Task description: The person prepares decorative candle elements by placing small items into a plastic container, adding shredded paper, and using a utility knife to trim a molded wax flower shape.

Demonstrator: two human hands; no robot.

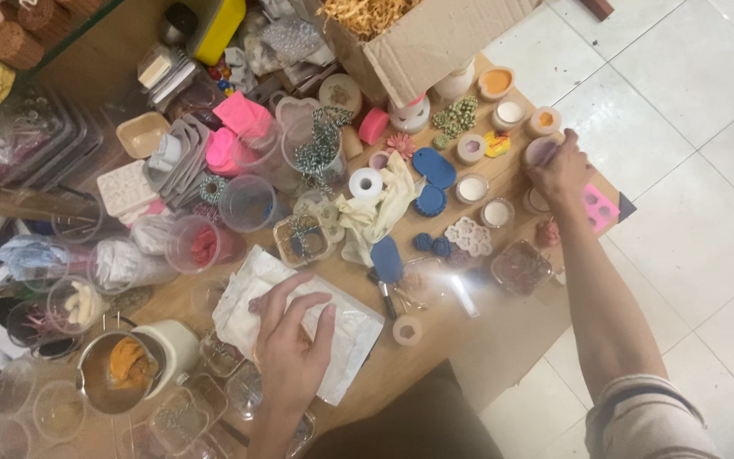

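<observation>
My left hand [289, 333] lies with fingers spread on a white plastic packet [346, 336] near the front of the cluttered wooden table [460, 336]. My right hand [561, 168] reaches far across to the table's right end, its fingers closed around a small round cup [540, 150] among several small candle cups [472, 188]. A pink silicone mould [598, 206] lies just to the right of that hand. Blue silicone moulds [433, 168] and a white flower-shaped mould [469, 235] lie between the two hands.
A metal pot with orange wax [121, 370] stands at the front left among clear plastic cups [246, 202]. A cardboard box of shredded paper [418, 38] sits at the back. A white tape roll [365, 183] and a cloth [384, 208] lie mid-table. White floor tiles [690, 229] on the right.
</observation>
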